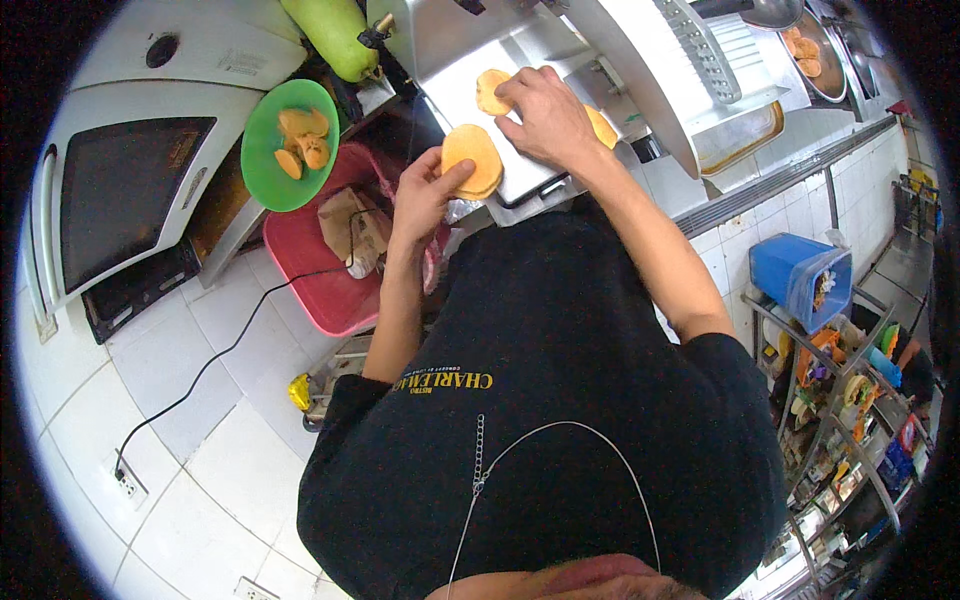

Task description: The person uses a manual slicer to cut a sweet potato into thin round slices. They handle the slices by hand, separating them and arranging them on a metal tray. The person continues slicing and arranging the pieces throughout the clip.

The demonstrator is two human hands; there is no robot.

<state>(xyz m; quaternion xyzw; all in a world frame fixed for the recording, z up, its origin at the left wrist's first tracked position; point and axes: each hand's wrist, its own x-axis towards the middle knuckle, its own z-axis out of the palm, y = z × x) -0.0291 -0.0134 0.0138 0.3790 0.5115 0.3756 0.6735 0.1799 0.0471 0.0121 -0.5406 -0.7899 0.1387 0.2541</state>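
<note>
My left hand [424, 191] holds a small stack of round, flat orange-yellow slices [471, 157], thumb on top, at the near left corner of a white metal surface [536, 176]. The fingertips of my right hand [546, 112] are on another round slice [492, 91] farther up that surface; whether they pinch it cannot be told. Partly behind my right wrist lies one more slice [601, 127]. To the left, a green plastic bowl [259, 161] contains several orange-brown pieces.
A pink plastic bin [300, 289] with a brown paper bag stands below the bowl. A green gourd [330, 34] lies at the top. Far left is a white appliance with a dark window [135, 195]. At right are a metal pan [834, 82] with slices and a blue bin [787, 262].
</note>
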